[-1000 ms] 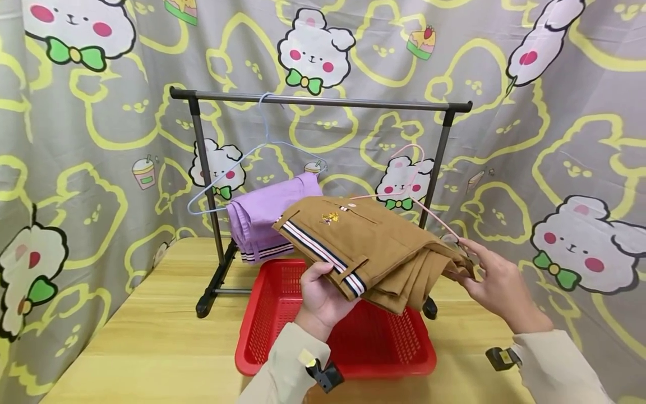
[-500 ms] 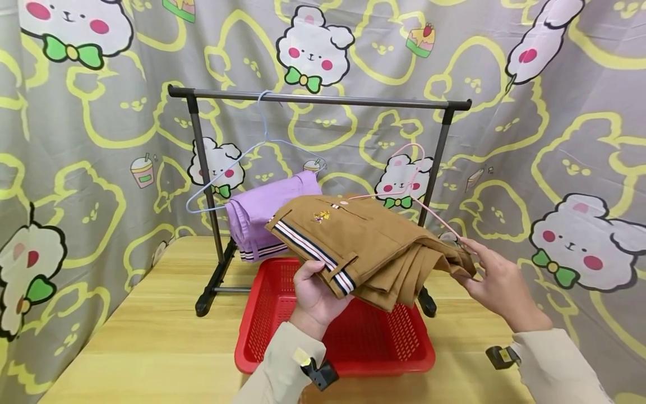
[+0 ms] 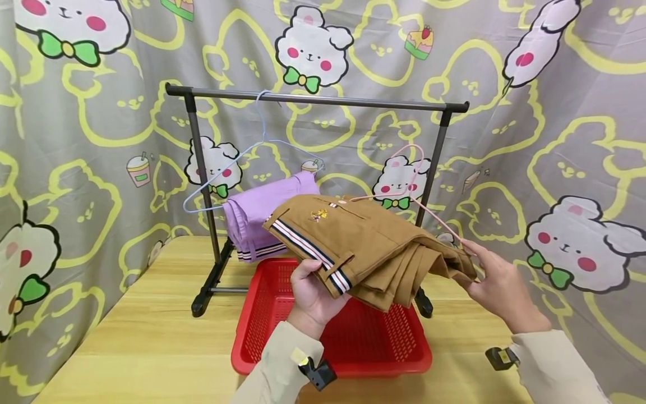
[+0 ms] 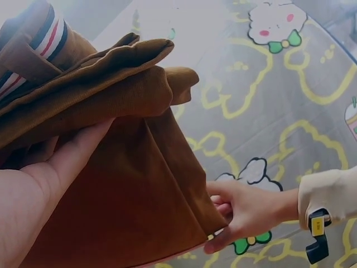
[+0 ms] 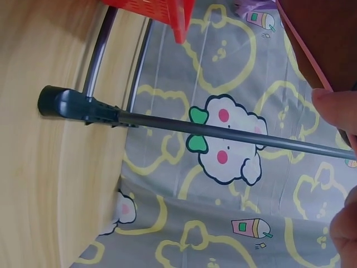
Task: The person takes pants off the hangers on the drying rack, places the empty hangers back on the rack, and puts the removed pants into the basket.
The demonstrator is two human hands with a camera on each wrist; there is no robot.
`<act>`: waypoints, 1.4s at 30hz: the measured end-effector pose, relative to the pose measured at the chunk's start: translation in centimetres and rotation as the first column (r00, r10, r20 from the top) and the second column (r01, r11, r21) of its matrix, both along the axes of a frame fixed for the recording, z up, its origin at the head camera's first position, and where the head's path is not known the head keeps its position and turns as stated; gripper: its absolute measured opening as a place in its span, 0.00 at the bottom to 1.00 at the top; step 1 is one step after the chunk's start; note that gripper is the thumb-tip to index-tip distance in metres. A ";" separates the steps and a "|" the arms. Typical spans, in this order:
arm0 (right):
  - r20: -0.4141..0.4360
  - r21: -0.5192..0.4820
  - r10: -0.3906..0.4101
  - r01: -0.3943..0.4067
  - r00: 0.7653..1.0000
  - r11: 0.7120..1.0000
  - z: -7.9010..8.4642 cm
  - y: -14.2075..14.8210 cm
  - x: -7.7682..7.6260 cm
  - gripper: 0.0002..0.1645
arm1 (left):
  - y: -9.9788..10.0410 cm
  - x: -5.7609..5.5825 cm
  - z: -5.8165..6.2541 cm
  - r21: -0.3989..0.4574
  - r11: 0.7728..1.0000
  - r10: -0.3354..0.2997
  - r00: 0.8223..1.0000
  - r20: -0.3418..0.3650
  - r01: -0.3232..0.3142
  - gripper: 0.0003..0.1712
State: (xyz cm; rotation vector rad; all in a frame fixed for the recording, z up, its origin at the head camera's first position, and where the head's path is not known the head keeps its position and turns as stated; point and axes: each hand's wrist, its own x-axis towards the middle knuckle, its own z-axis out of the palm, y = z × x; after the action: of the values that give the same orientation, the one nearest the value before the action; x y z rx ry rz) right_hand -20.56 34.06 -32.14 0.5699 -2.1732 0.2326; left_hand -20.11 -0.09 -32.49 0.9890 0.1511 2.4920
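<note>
Folded brown trousers (image 3: 368, 233) with a striped waistband are draped over a pink hanger (image 3: 433, 214) in the head view. My left hand (image 3: 314, 294) grips the waistband end, thumb on top and the other fingers underneath. At the hanger's right corner, my right hand (image 3: 497, 283) pinches the hanger together with the trouser cloth. The left wrist view shows the cloth (image 4: 128, 190) hanging down beside my left palm (image 4: 39, 195). Behind, folded purple trousers (image 3: 267, 202) hang on a blue hanger (image 3: 234, 163). The brown cloth hides much of the pink hanger's lower bar.
A dark metal clothes rack (image 3: 333, 101) stands on the wooden table (image 3: 131, 336), with the blue hanger hooked on its bar. Below the trousers sits a red perforated basket (image 3: 241, 345). A patterned curtain (image 3: 504, 185) surrounds the table.
My left hand and the waistband end of the brown trousers have shifted a little to the left. The right hand keeps its pinch on the hanger corner, almost in the same place.
</note>
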 end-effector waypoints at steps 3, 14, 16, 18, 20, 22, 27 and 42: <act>-0.006 0.005 0.000 0.000 1.000 1.000 -0.2 0.0 -0.1 0.45 | 0.0 0.1 -0.1 0.000 1.000 -0.006 1.000 -0.003 0.006 0.16; -0.056 -0.020 0.015 -0.016 0.998 1.000 -0.4 0.2 -0.5 0.49 | -0.2 0.3 0.0 -0.045 0.999 0.011 1.000 -0.012 -0.011 0.15; -0.049 -0.032 0.010 -0.012 0.999 0.999 -0.4 0.2 -0.5 0.50 | -0.2 0.3 -0.1 -0.060 0.998 0.022 1.000 -0.009 -0.022 0.16; -0.030 -0.037 -0.002 0.001 1.000 0.999 -0.3 0.1 -0.4 0.47 | -0.2 0.2 -0.1 -0.061 0.998 0.028 1.000 -0.006 -0.029 0.15; -0.013 -0.038 -0.019 0.018 1.000 0.999 -0.3 0.1 -0.4 0.44 | -0.3 0.1 -0.1 -0.054 0.998 0.031 1.000 -0.005 -0.031 0.15; 0.002 -0.039 -0.040 0.040 0.999 0.998 -0.3 -0.1 -0.3 0.44 | -0.4 0.0 -0.1 -0.052 0.998 0.031 1.000 -0.005 -0.031 0.15; -0.002 -0.049 -0.046 0.045 0.999 0.998 -0.5 -0.2 -0.2 0.44 | -0.6 -0.2 -0.1 -0.073 0.996 0.059 0.998 0.009 -0.059 0.18; -0.039 -0.068 -0.032 0.029 0.999 0.997 -0.9 0.4 -0.2 0.46 | -0.5 -1.0 0.1 -0.151 0.983 0.128 0.978 0.163 -0.103 0.29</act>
State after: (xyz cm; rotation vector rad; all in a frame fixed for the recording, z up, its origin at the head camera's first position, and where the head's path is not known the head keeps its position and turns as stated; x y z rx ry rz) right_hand -20.72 34.46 -33.09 0.4991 -2.1257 0.2752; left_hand -21.11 -0.61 -32.35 0.7222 0.3347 2.6167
